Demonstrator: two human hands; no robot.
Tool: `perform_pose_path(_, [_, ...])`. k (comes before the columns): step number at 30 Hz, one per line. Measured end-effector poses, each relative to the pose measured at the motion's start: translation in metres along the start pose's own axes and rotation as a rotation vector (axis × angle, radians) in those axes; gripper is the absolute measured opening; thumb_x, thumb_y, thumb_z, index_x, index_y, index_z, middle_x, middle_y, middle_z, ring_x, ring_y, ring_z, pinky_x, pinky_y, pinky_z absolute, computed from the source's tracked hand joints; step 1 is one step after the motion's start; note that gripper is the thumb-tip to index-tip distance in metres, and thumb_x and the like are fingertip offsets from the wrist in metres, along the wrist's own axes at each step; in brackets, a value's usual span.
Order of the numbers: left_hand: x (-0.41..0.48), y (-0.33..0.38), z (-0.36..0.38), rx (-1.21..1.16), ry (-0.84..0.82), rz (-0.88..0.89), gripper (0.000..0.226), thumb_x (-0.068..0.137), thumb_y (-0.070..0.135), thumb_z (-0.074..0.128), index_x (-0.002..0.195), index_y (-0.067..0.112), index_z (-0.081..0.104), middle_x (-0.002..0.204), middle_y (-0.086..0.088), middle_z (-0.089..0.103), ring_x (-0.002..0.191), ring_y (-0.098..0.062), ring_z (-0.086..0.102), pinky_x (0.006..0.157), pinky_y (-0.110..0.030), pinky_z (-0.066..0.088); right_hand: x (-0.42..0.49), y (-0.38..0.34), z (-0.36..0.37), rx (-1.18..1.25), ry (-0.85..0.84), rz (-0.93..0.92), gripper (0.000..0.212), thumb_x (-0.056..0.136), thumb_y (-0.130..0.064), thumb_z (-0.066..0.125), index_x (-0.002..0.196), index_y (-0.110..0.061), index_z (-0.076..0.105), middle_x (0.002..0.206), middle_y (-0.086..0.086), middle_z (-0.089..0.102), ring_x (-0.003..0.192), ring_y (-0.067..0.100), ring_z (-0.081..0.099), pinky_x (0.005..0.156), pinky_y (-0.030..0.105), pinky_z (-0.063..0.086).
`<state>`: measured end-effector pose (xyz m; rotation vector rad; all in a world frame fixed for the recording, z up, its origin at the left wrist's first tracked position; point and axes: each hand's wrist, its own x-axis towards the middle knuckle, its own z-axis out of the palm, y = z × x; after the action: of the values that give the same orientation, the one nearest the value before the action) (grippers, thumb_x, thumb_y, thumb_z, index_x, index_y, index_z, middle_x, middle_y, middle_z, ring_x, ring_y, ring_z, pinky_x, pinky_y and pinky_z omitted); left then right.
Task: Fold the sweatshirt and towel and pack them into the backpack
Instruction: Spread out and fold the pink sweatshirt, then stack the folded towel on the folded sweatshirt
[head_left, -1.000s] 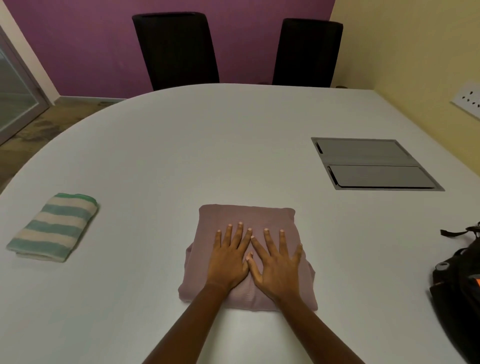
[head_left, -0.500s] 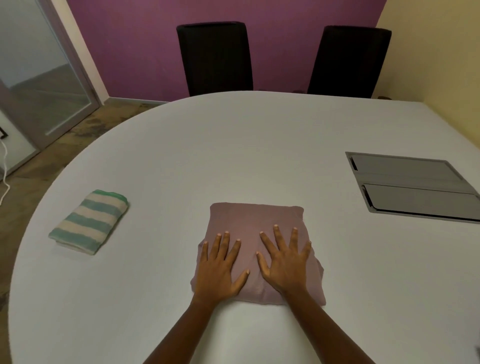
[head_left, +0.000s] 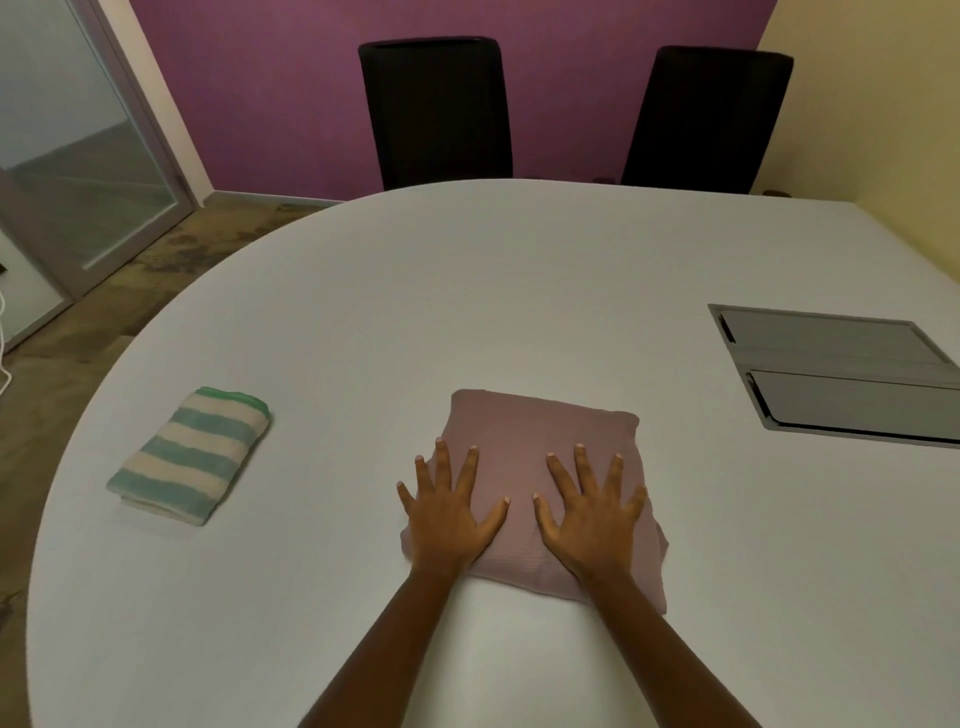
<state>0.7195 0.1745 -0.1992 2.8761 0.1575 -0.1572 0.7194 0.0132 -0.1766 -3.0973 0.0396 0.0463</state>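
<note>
Sweatshirt (head_left: 524, 447): folded into a rough square, mauve, lower centre of the frame, flat on the table (head_left: 519, 291).
Left hand (head_left: 447, 517): palm down on the sweatshirt's left part, fingers straight and spread, gripping nothing. The little finger sits at or just past the cloth's left edge; can't tell if it touches the table.
Right hand (head_left: 592, 519): same pose on the right part, flat and spread, little finger near the right edge. The thumbs point at each other, a strip of cloth between them.
Towel (head_left: 192, 454): green and cream stripes, folded, left of frame, well apart from the sweatshirt and near the table's curved left edge.
Open room: bare table between towel and sweatshirt, and a wide bare span above the sweatshirt up to the far edge.
A flush grey hatch (head_left: 831, 374) is set into the table at right, apart from the sweatshirt.
Cut off or hidden: hatch clipped by the right frame edge; both forearms and the table's near edge run out the bottom; cloth under the palms and the lower right corner behind the right forearm unseen.
Two black chairs (head_left: 436, 109) stand at the top, seats hidden behind the table.
</note>
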Motion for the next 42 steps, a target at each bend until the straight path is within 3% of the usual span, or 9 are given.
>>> perform_pose_path(8, [-0.002,-0.011,-0.007,-0.070,-0.089,0.047,0.080,0.084,0.070,-0.003,0.128,0.028,0.049,0.128,-0.013,0.059,0.106,-0.035,0.063,0.075,-0.058,0.051,0.000,-0.004,0.000,-0.026,-0.004,0.021,0.060,0.076,-0.057,0.032,0.122,-0.030,0.060,0.128,0.006,0.059,0.116,0.046,0.051,0.084,0.067,0.039])
perform_pose_path(12, [-0.009,-0.025,-0.017,-0.220,-0.178,-0.002,0.127,0.036,0.093,-0.021,0.147,0.038,0.003,0.156,-0.016,0.008,0.140,-0.036,0.023,0.106,-0.057,0.028,-0.003,-0.008,0.003,0.010,0.016,0.064,0.061,0.082,-0.058,0.026,0.122,-0.027,0.060,0.127,0.008,0.060,0.115,0.046,0.053,0.083,0.068,0.040])
perform_pose_path(15, [-0.017,-0.028,-0.029,-0.424,-0.233,-0.122,0.129,0.039,0.101,0.012,0.147,0.032,-0.003,0.147,-0.014,0.027,0.132,-0.030,0.037,0.103,-0.047,0.034,-0.012,-0.009,-0.003,0.137,0.037,0.197,0.070,0.079,-0.063,0.025,0.135,-0.027,0.045,0.143,0.006,0.043,0.132,0.038,0.036,0.097,0.065,0.030])
perform_pose_path(17, [-0.015,-0.031,-0.032,-0.513,-0.239,-0.177,0.112,0.065,0.080,0.050,0.147,0.020,0.005,0.140,-0.010,0.039,0.129,-0.028,0.040,0.102,-0.045,0.036,-0.022,-0.005,-0.006,0.294,0.066,0.411,0.078,0.074,-0.066,0.030,0.142,-0.029,0.031,0.151,0.006,0.027,0.138,0.033,0.023,0.105,0.061,0.022])
perform_pose_path(19, [-0.010,-0.035,-0.032,-0.592,-0.248,-0.219,0.104,0.071,0.065,0.062,0.146,0.015,0.012,0.140,-0.010,0.039,0.130,-0.029,0.039,0.104,-0.044,0.037,-0.030,0.000,-0.012,0.538,0.070,0.633,0.087,0.072,-0.071,0.043,0.145,-0.028,0.023,0.153,0.011,0.021,0.138,0.036,0.021,0.107,0.062,0.020])
perform_pose_path(22, [-0.002,-0.040,-0.036,-0.676,-0.327,-0.272,0.102,0.069,0.062,0.067,0.143,0.010,0.019,0.139,-0.013,0.039,0.128,-0.030,0.042,0.105,-0.041,0.038,-0.031,0.012,-0.019,0.818,-0.032,0.804,0.104,0.063,-0.070,0.062,0.146,-0.024,0.018,0.147,0.017,0.028,0.131,0.041,0.032,0.107,0.058,0.026])
perform_pose_path(26, [0.004,-0.048,-0.040,-0.780,-0.441,-0.306,0.113,0.045,0.071,0.062,0.134,0.008,0.032,0.133,-0.011,0.050,0.120,-0.029,0.051,0.102,-0.043,0.042,-0.031,0.020,-0.024,0.914,-0.144,0.749,0.121,0.036,-0.076,0.058,0.139,-0.019,0.031,0.133,0.010,0.049,0.118,0.035,0.048,0.102,0.049,0.038])
perform_pose_path(38, [0.007,-0.093,-0.041,-0.831,-0.474,-0.333,0.112,0.040,0.069,0.064,0.133,0.011,0.036,0.131,-0.008,0.052,0.117,-0.027,0.053,0.101,-0.042,0.044,-0.047,-0.017,-0.018,0.953,-0.189,0.724,0.114,0.045,-0.073,0.058,0.141,-0.021,0.023,0.136,0.013,0.044,0.121,0.036,0.045,0.103,0.048,0.037])
perform_pose_path(42, [0.007,-0.101,-0.048,-0.736,-0.490,-0.285,0.111,0.049,0.073,0.060,0.137,0.011,0.031,0.136,-0.010,0.048,0.122,-0.028,0.049,0.104,-0.042,0.041,-0.044,-0.041,-0.021,0.735,-0.033,0.676,0.088,0.079,-0.050,0.063,0.146,-0.017,0.017,0.149,0.020,0.023,0.137,0.038,0.022,0.109,0.059,0.020])
